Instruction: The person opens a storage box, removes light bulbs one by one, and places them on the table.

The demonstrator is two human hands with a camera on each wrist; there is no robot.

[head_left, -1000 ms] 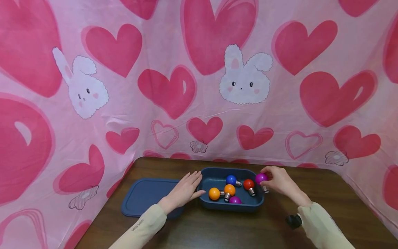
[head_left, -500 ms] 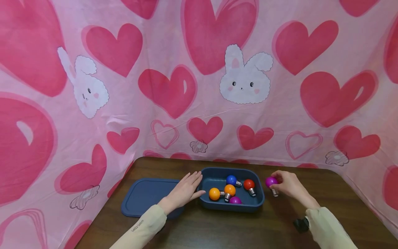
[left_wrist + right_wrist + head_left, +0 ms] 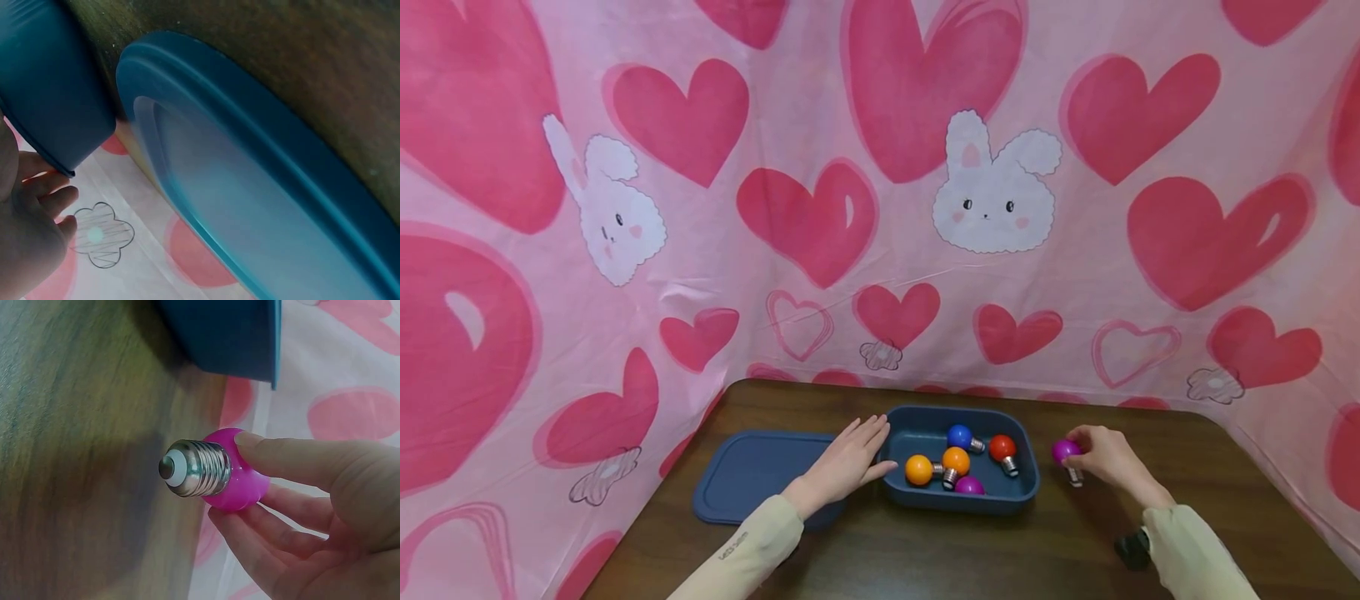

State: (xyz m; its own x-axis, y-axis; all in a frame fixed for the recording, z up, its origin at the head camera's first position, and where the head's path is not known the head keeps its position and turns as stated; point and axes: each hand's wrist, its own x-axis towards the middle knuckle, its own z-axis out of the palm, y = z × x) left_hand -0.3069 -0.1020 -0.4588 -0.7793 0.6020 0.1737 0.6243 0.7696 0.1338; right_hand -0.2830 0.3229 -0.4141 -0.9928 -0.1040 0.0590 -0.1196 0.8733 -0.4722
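My right hand (image 3: pixel 1108 460) pinches a purple light bulb (image 3: pixel 240 481) by its round glass, just right of the blue bin. The bulb's metal screw base points down at the table in the head view. My left hand (image 3: pixel 842 467) rests with straight fingers against the left rim of the blue bin (image 3: pixel 925 498). In the bin lie a blue bulb (image 3: pixel 959 437), a red bulb (image 3: pixel 1002 447), an orange bulb (image 3: pixel 918 470), a second orange bulb (image 3: pixel 956 461) and another purple bulb (image 3: pixel 970 485), partly hidden by the near wall.
A flat blue lid (image 3: pixel 752 475) lies on the wooden table (image 3: pixel 910 558) left of the bin, partly under my left forearm. Behind the table hangs a pink cloth (image 3: pixel 895 242) printed with hearts and rabbits.
My right hand has carried the purple bulb from above the bin's right rim rightwards and lower, over the table. My left hand has stayed at the bin's left rim.
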